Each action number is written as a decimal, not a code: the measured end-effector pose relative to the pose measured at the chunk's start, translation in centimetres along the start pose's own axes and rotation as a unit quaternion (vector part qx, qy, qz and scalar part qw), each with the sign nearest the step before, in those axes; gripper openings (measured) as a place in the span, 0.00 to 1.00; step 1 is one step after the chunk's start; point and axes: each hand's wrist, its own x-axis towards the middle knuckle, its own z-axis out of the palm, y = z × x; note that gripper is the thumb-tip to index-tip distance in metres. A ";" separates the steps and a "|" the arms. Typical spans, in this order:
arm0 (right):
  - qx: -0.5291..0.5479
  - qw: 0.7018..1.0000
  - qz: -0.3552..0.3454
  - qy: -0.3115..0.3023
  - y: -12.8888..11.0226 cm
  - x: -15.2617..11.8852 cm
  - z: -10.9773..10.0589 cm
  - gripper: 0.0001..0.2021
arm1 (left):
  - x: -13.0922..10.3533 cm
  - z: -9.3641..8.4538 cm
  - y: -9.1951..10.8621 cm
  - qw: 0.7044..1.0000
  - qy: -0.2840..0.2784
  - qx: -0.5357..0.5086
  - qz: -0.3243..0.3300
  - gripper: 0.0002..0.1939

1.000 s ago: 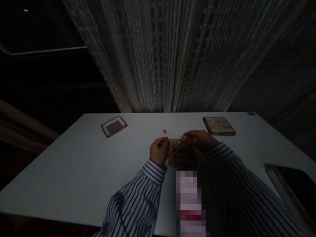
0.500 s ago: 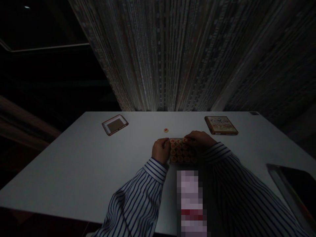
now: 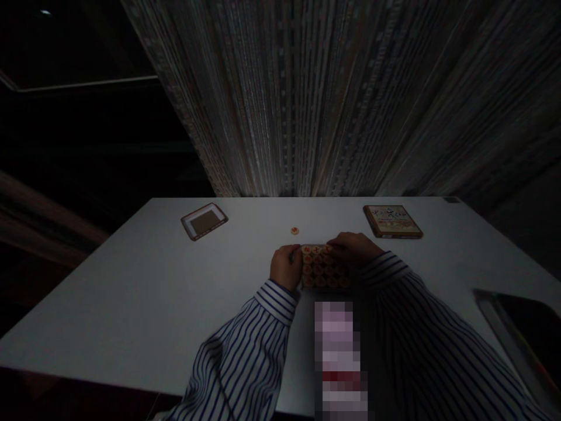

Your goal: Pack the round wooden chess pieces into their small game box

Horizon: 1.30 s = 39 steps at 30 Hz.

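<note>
A small tray (image 3: 325,289) in front of me is packed with rows of round Chinese chess pieces (image 3: 319,269), marked with red characters where the light reaches. My left hand (image 3: 286,268) is curled closed at its left edge, thumb and fingers pinching near the far corner. From the right, my right hand (image 3: 357,247) reaches over the far right part, its fingers closed at a chess piece (image 3: 327,249) in the far row. That hand hides the far right corner. One loose chess piece (image 3: 295,231) lies on the table just beyond the tray.
An open shallow box part (image 3: 204,221) with a brown bottom lies at the far left of the white table (image 3: 144,304). A decorated flat box (image 3: 393,221) is at the far right. A dark object (image 3: 521,327) stands at the right edge. Strands of a string curtain (image 3: 302,105) hang behind.
Both hands stay almost where they were at the tray. The pieces look slightly brighter, and the view has shifted very little.
</note>
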 end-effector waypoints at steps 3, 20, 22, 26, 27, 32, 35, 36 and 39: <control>-0.011 1.000 0.001 0.000 0.0 0.0 0.0 0.15 | 0.0 -0.1 0.0 1.000 -0.001 0.005 0.006 0.12; -0.027 1.000 -0.006 -0.010 -0.5 -0.1 -0.7 0.15 | -0.1 0.1 -0.2 1.000 0.008 0.005 0.016 0.12; -0.025 1.000 -0.001 -0.018 -0.6 -0.1 -0.8 0.15 | -0.1 0.1 -0.2 1.000 0.006 0.008 0.014 0.12; -0.023 1.000 0.002 -0.022 -0.8 -0.2 -1.0 0.15 | -0.1 0.1 -0.2 1.000 0.010 0.002 0.015 0.11; -0.023 1.000 0.002 -0.021 -0.8 -0.2 -1.0 0.15 | -0.1 0.2 -0.2 1.000 0.012 0.001 0.017 0.11; -0.022 1.000 0.004 -0.021 -0.8 -0.2 -1.0 0.14 | -0.1 0.2 -0.2 1.000 0.004 0.008 0.015 0.11; -0.016 1.000 0.007 -0.015 -0.9 -0.1 -0.9 0.14 | -0.1 0.1 -0.1 1.000 -0.003 0.008 0.011 0.11; -0.016 1.000 0.007 -0.013 -0.9 -0.1 -0.9 0.14 | -0.1 0.1 -0.1 1.000 -0.004 0.008 0.010 0.11; -0.022 1.000 0.004 -0.011 -0.9 -0.2 -0.9 0.14 | -0.1 0.0 -0.1 1.000 -0.004 0.004 0.011 0.11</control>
